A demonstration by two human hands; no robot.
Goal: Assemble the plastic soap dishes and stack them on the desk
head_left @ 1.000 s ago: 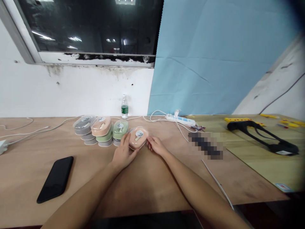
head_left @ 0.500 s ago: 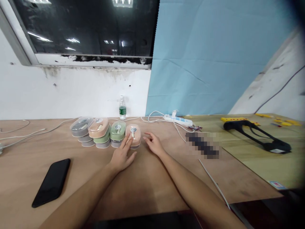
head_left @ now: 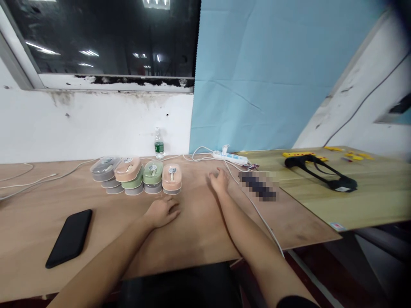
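A row of small oval lidded boxes stands in short stacks on the wooden table [head_left: 199,231]: a grey-lidded one [head_left: 103,168], an orange one [head_left: 127,169], a green one [head_left: 153,172] and a peach one [head_left: 171,176] at the right end. My left hand [head_left: 162,211] rests flat on the table a little in front of the peach box, fingers stretched, holding nothing. Farther right and back, my right hand [head_left: 219,180] reaches out with its fingers apart, empty, near a white cable [head_left: 257,208].
A black phone [head_left: 69,237] lies at the left front. A water bottle [head_left: 159,144] and a white power strip [head_left: 229,158] sit by the wall. A blurred dark object [head_left: 258,186] lies right of my right hand. A black strap-like device [head_left: 321,173] lies on the lighter board.
Both hands let go of the peach box, which now stands on its stack at the row's right end. My left hand drew back toward me; my right hand moved right and farther away.
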